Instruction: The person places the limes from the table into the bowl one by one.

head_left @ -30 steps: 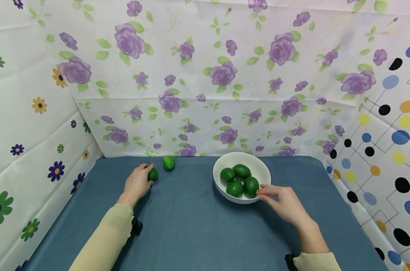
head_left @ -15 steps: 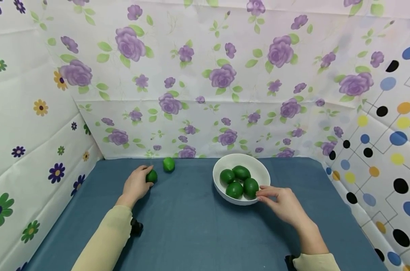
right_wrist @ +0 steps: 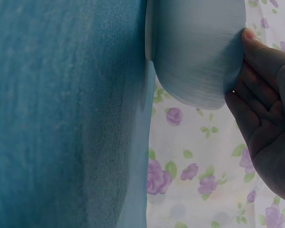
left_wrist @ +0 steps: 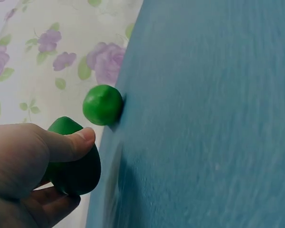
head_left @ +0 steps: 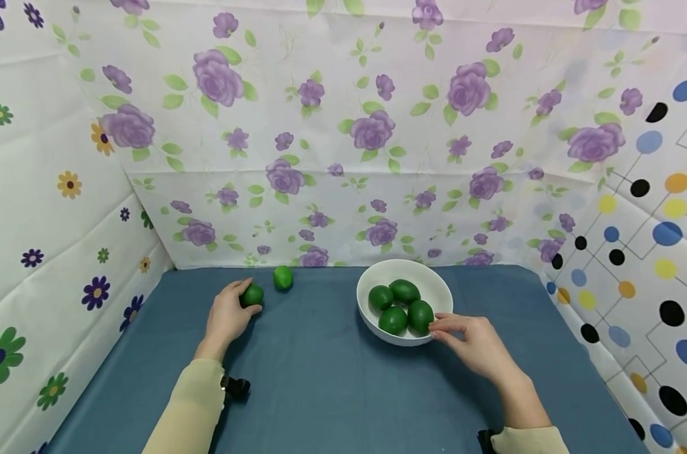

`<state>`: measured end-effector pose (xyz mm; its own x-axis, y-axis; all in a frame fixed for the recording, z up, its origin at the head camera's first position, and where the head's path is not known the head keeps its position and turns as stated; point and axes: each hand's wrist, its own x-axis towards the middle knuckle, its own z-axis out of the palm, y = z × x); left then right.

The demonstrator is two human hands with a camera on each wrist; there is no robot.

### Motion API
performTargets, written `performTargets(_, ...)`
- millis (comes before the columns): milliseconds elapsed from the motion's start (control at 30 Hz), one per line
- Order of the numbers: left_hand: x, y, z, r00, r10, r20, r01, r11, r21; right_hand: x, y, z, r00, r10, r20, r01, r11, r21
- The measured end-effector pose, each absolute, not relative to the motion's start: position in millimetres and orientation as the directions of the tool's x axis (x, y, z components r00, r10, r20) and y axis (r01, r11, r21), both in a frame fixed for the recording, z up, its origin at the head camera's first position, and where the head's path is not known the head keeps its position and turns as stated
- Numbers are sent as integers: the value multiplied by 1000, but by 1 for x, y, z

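Observation:
My left hand (head_left: 228, 317) grips a dark green lime (head_left: 253, 295) between thumb and fingers at the back left of the table. In the left wrist view the thumb lies over this lime (left_wrist: 78, 173) and fingertips curl below it. A brighter green lime (head_left: 283, 278) rests on the table just beyond, close to the back wall. At the right, my right hand (head_left: 475, 343) pinches the near right rim of a white bowl (head_left: 371, 326). Several dark green limes (head_left: 393, 320) lie inside the bowl. The right wrist view shows the bowl's outer wall (right_wrist: 199, 57) with thumb at the rim and fingers against the outside.
A blue cloth (head_left: 332, 391) covers the table. Behind it hangs a white sheet with purple flowers (head_left: 371, 129). Patterned sheets close off the left (head_left: 53, 302) and right (head_left: 650, 265) sides.
The left hand has turned slightly and shifted a little left with the lime, so more of the lime shows. My right hand stays at the bowl's rim.

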<state>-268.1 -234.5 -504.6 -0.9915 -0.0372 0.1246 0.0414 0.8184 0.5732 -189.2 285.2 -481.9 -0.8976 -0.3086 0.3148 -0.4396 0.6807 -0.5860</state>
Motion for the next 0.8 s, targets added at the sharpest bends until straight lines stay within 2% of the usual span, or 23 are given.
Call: performTargets(800,-254,-212,-515,-974,-98,202,80,689,720,-190,285,-483,-901,-303,309,-432,688,-584)
